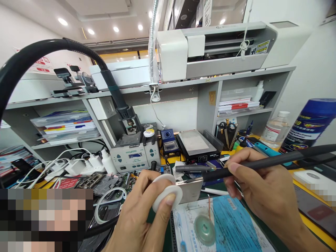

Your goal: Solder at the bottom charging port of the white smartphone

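My left hand (147, 210) is closed in a pinch around two white round discs (169, 196), thumb on one and fingers behind the other. From between the discs sticks out a flat silver slab (191, 190) that looks like a phone, its edge with small holes facing up. In my right hand (262, 185) is a thick black rod-shaped tool (252, 164), gripped between thumb and fingers. Its tip touches or lies just over the slab's upper edge; I cannot tell which. Below lies a greenish round disc (204, 230) on a blue-and-white printed sheet (231, 220).
A grey soldering or hot-air station (133, 155) and a flat heating plate (198, 145) stand behind my hands. Circuit boards (94, 183) and a white cable (98, 206) lie at left. A clear bottle (275, 129) and a blue spray can (309, 122) stand at right.
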Available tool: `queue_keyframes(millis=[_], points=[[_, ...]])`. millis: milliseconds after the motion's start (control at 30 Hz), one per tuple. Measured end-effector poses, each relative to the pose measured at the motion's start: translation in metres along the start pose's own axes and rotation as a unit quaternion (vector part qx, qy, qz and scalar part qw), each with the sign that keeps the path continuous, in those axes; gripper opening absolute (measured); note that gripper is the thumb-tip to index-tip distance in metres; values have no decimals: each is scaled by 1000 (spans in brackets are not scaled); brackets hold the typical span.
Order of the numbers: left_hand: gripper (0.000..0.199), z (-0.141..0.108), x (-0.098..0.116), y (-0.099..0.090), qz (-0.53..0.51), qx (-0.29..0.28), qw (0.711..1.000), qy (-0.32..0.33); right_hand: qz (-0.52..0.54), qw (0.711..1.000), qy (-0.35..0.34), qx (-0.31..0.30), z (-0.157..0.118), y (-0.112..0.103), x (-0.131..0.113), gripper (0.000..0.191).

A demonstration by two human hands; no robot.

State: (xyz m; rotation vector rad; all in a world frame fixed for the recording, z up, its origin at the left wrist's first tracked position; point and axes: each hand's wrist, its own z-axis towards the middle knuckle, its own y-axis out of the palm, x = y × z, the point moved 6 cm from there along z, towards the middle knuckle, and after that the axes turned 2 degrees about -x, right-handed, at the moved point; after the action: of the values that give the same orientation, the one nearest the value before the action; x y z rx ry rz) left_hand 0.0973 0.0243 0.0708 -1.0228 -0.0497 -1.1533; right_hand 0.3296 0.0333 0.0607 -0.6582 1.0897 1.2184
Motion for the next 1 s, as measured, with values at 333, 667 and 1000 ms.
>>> queue_keyframes(millis=[333,667,1000], points=[[25,-4,-2,-1,-3,1,1000,-2,2,1000,3,-6,-1,-3,1,26],[21,-3,0,-1,-19,42,999,-21,3,1000,4,13,-1,-4,2,25],[23,-3,-1,0,-10,17,1000,-5,-3,1000,-1,11,-3,-3,-1,25]])
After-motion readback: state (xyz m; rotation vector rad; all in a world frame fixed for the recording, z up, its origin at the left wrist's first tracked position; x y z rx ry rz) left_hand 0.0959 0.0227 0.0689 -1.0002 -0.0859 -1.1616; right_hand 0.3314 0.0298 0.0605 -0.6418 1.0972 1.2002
